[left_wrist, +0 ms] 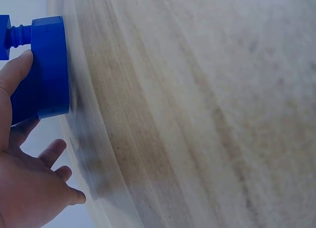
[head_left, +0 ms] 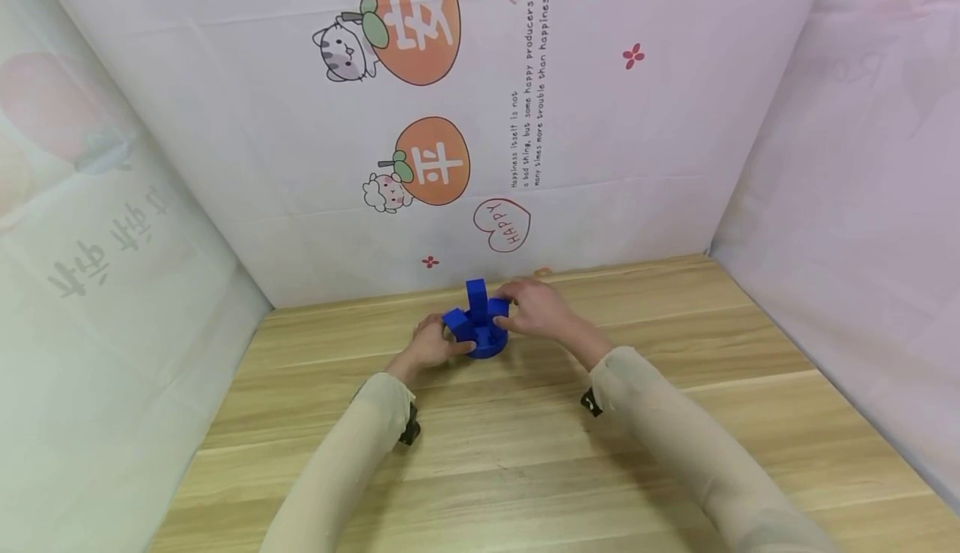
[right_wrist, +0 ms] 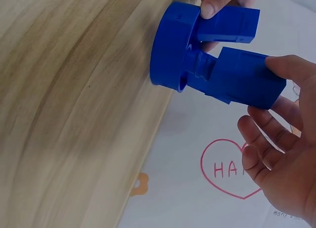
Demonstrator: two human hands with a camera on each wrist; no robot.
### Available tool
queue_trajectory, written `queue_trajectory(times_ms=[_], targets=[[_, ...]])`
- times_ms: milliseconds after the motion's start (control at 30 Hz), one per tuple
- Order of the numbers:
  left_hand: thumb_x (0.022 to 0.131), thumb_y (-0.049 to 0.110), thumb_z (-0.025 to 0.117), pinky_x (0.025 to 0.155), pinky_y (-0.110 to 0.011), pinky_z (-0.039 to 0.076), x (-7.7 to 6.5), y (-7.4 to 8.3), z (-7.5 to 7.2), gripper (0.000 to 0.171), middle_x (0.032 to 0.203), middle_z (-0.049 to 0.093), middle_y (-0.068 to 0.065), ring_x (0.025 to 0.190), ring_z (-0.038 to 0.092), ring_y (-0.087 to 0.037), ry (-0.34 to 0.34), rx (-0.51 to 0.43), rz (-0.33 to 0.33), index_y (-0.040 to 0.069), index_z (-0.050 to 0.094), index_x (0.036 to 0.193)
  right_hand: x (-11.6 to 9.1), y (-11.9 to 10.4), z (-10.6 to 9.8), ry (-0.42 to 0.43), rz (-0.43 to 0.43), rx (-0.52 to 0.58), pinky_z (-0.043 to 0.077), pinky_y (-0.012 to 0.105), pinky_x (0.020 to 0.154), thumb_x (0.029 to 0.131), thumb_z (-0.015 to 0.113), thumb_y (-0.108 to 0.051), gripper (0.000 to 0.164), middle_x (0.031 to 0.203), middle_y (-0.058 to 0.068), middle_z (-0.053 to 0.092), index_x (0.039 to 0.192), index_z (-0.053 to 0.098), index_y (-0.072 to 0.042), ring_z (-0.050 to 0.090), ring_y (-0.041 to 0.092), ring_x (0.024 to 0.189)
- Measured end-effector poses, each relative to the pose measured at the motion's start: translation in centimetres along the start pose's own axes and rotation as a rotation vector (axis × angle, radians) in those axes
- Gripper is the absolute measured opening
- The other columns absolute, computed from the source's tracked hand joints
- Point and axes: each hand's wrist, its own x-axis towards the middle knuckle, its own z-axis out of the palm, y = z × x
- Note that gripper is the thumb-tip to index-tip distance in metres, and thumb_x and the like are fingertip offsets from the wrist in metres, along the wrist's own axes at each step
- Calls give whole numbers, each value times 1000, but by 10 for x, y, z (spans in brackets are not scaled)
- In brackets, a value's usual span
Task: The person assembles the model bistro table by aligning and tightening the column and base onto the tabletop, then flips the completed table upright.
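A blue round base (head_left: 489,351) sits on the wooden table with several rectangular blue blocks rising from it. One tall block (head_left: 477,296) stands upright at the back, and another block (head_left: 455,319) leans to the left. My left hand (head_left: 431,344) grips the base from the left, thumb across its front, the other fingers partly hidden behind. From the right, my right hand (head_left: 538,307) pinches a blue block (right_wrist: 249,77) between thumb and fingers. A ribbed, screw-like stem (right_wrist: 200,62) joins that block to the base in the right wrist view.
The wooden table (head_left: 480,470) meets a white printed cloth wall (head_left: 600,203) close behind the base. More cloth walls stand at the left (head_left: 112,328) and right (head_left: 862,244). Black straps (head_left: 408,426) show at both wrists.
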Motion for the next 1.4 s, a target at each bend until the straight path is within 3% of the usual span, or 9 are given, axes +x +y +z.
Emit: queue_trajectory(times_ms=[500,833,1100,1267,1400], targets=[[86,37,78,118,-61,26,2,-1,-2,57,145,56,-14,140,42,-38,-2,13,43,14,61,135,5,-8,-1,-14,-57,-68,54,42,96,86,75,-39,44,121,7,70,120,71,-12,65,26,112],[87,37,77,119,-60,25,0,-1,-1,61,150,48,-17,143,35,-41,-7,-10,-6,13,57,139,5,-9,6,-48,-14,-84,56,40,88,85,75,-41,44,112,6,70,119,71,-13,68,22,100],[87,39,77,118,-60,27,-2,-2,0,65,148,47,-19,140,39,-41,-10,-25,-30,12,55,141,11,-5,12,-71,12,-79,57,41,90,88,71,-50,53,124,7,70,126,67,-14,69,25,107],[86,40,77,118,-60,27,-2,-2,1,65,149,47,-18,140,38,-41,-8,-25,-37,12,55,141,12,-2,9,-110,-23,-48,57,38,85,85,75,-44,54,111,8,73,126,68,-9,68,20,96],[86,39,77,118,-59,27,-1,-1,0,65,148,48,-18,140,38,-41,2,-14,-33,11,55,141,14,-3,8,-92,18,-38,55,32,72,85,75,-49,49,93,4,71,112,69,-8,64,16,79]])
